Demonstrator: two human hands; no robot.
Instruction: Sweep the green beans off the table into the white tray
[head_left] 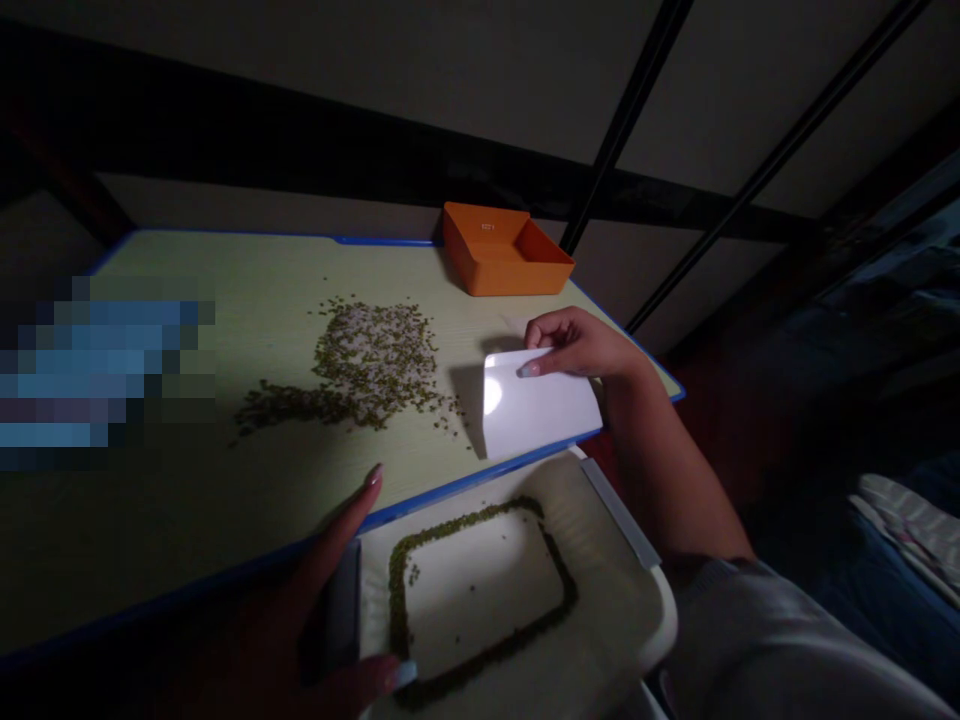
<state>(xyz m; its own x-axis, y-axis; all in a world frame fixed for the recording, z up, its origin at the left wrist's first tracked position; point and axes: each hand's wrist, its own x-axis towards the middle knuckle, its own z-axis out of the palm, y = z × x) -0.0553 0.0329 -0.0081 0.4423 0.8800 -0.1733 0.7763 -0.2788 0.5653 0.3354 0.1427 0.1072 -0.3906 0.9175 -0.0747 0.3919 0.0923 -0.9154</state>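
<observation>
Head view, white tub: the tub (660, 625) sits against the near blue edge of the table (225, 290), a grey handle (619, 513) on its right end.
Grains in tub: small green grains (564, 590) form a rounded rectangle on the tub's floor, with a few strays inside the ring.
Loose grains: a spread of similar grains (375, 365) lies on the table beyond the tub, thinning into a dark trail on its left and a few strays on its right.
Right hand: beyond the tub's right end, the right hand (581, 345) pinches a white card (540, 410) between thumb and fingers.
White card: tilted just beyond the tub's far rim, a bright spot of light on it.
Left hand: at the tub's left end, the left hand (330, 610) is spread, thumb over the inside; too dark to tell whether it grips.
Orange box: the box (517, 275) stands well beyond the tub, at the table's far edge.
</observation>
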